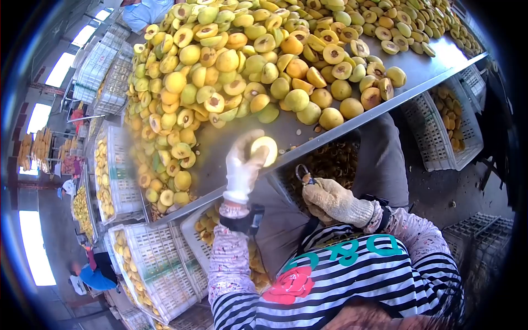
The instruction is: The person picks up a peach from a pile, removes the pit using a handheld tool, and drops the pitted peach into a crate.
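My left hand (241, 170), in a white glove, grips a peach half (265, 151) above the front edge of the metal table (217, 144). The peach half's pale yellow cut face is turned up; whether a pit is in it I cannot make out. A beige glove covers my right hand (336, 201), which is closed around the handle of a pitting tool with a metal loop (302, 171). That hand is over my lap, apart from the peach half. Beyond both hands lies a large heap of halved yellow peaches (220, 60), several showing brown pits or hollows.
Below the table edge, between my legs, is a container of dark brown pieces (333, 164). White plastic crates of peaches stand at left (162, 269) and right (440, 129). A person in blue (99, 272) is at far left; another blue sleeve (146, 14) shows across the table.
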{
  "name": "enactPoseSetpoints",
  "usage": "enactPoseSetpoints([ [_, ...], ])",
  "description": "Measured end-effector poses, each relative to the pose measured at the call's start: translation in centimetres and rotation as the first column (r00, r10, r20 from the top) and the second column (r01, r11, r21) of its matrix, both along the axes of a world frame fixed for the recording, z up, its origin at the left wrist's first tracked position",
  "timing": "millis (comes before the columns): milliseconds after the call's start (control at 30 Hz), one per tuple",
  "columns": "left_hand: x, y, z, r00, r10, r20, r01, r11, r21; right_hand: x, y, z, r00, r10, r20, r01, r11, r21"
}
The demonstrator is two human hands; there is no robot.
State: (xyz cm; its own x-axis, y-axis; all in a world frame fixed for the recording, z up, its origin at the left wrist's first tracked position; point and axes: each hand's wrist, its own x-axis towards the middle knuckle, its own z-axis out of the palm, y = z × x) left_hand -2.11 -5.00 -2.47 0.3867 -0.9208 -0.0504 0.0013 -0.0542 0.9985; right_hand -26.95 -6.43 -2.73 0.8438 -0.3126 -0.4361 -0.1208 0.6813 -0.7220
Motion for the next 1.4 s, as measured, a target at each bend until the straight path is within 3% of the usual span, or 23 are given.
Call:
enactPoseSetpoints([
  [100, -3.6, 2.5, 0.0, 0.989, 0.091, -0.113, -0.106, 0.985, -0.134, 2.2, 0.5, 1.7, 0.999, -0.014, 0.043, 0.016, 0.998, -0.065],
  [133, -5.0, 3.3, 0.5, 0.973, 0.078, -0.219, -0.103, 0.989, -0.106, 2.1, -0.2, 2.5, 0.99, 0.11, -0.089, -0.119, 0.987, -0.104],
  [200, -7.3, 4.3, 0.5, 0.877, 0.155, -0.456, -0.219, 0.972, -0.091, 3.1, 0.5, 1.9, 0.962, 0.123, -0.245, -0.18, 0.958, -0.225],
  [233, -8.3, 4.1, 1.2, 0.783, 0.192, -0.591, -0.312, 0.944, -0.107, 3.2, 0.8, 1.5, 0.968, 0.112, -0.226, -0.166, 0.958, -0.234],
  [333, -8.9, 4.1, 1.6, 0.773, 0.351, -0.529, -0.398, 0.917, 0.027, 3.5, 1.5, 0.5, 0.973, 0.072, -0.218, -0.138, 0.943, -0.302],
  [433, -8.2, 4.6, 1.5, 0.935, 0.313, -0.165, -0.315, 0.949, 0.015, 3.7, 1.9, 0.1, 0.969, 0.029, -0.243, -0.125, 0.912, -0.391],
  [567, -6.8, 4.9, 2.0, 0.92, 0.157, -0.359, -0.143, 0.988, 0.065, 3.5, 1.4, -0.5, 0.975, 0.04, -0.221, -0.17, 0.776, -0.607],
  [600, -7.3, 5.1, 1.8, 0.937, 0.163, -0.31, -0.173, 0.985, -0.005, 3.4, 0.8, 0.6, 0.963, 0.074, -0.258, -0.22, 0.768, -0.601],
  [667, -8.5, 5.1, 1.7, 0.962, 0.18, -0.205, -0.215, 0.963, -0.161, 3.5, 0.2, 0.6, 0.983, 0.116, -0.144, -0.18, 0.781, -0.598],
  [767, -8.8, 5.7, 1.6, 0.974, 0.221, 0.052, -0.195, 0.93, -0.31, 3.8, -0.1, -2.5, 0.937, 0.344, -0.056, -0.339, 0.86, -0.381],
  [800, -8.8, 5.7, 1.6, 0.96, 0.235, 0.152, -0.171, 0.923, -0.344, 3.7, -0.3, -2.8, 0.936, 0.348, -0.051, -0.341, 0.86, -0.38],
  [867, -8.8, 5.5, 1.1, 0.955, 0.248, 0.16, -0.171, 0.907, -0.385, 3.7, -0.4, -2.9, 0.933, 0.358, -0.037, -0.344, 0.86, -0.376],
  [900, -8.8, 5.2, 1.2, 0.954, 0.244, 0.176, -0.163, 0.911, -0.378, 3.7, -0.3, -2.9, 0.946, 0.315, 0.069, -0.246, 0.843, -0.479],
  [967, -7.3, 5.2, 2.2, 0.998, 0.064, 0.011, -0.064, 0.998, -0.007, 3.0, -0.9, -1.7, 0.961, 0.27, -0.061, -0.248, 0.74, -0.626],
  [1000, -6.6, 5.1, 2.8, 0.998, 0.0, -0.071, 0.013, 0.984, 0.179, 2.8, -1.4, -0.9, 0.962, 0.242, -0.123, -0.258, 0.676, -0.691],
  [1067, -6.0, 4.1, 2.8, 0.989, -0.079, -0.125, 0.103, 0.973, 0.208, 2.9, -1.5, -0.7, 0.964, 0.189, -0.187, -0.262, 0.561, -0.785],
  [1133, -7.0, 3.9, 2.6, 0.977, 0.077, -0.201, -0.076, 0.997, 0.01, 3.2, -1.6, -0.7, 0.987, 0.071, -0.146, -0.162, 0.498, -0.852],
  [1167, -7.7, 3.9, 2.4, 0.957, 0.142, -0.252, -0.167, 0.983, -0.081, 3.3, -1.8, -0.4, 0.979, 0.11, -0.171, -0.203, 0.595, -0.778],
  [1200, -8.1, 4.3, 1.1, 0.945, 0.153, -0.29, -0.218, 0.954, -0.205, 3.2, -2.2, 0.0, 0.953, 0.137, -0.27, -0.301, 0.529, -0.794],
  [1267, -6.7, 5.1, 0.2, 0.98, 0.055, 0.191, -0.056, 0.998, -0.003, 3.1, -2.6, 0.9, 0.865, 0.179, -0.469, -0.5, 0.382, -0.778],
  [1300, -5.8, 4.4, 0.1, 0.998, 0.015, -0.055, -0.002, 0.973, 0.231, 3.4, -2.7, 0.5, 0.854, 0.161, -0.494, -0.518, 0.353, -0.779],
  [1333, -5.2, 4.1, -0.5, 0.996, -0.089, 0.021, 0.083, 0.973, 0.214, 3.7, -2.9, 0.1, 0.842, 0.144, -0.519, -0.536, 0.325, -0.779],
  [1400, -4.0, 3.5, 0.9, 0.992, -0.125, -0.036, 0.13, 0.946, 0.298, 4.2, -3.3, -0.1, 0.858, 0.068, -0.509, -0.511, 0.208, -0.834],
])
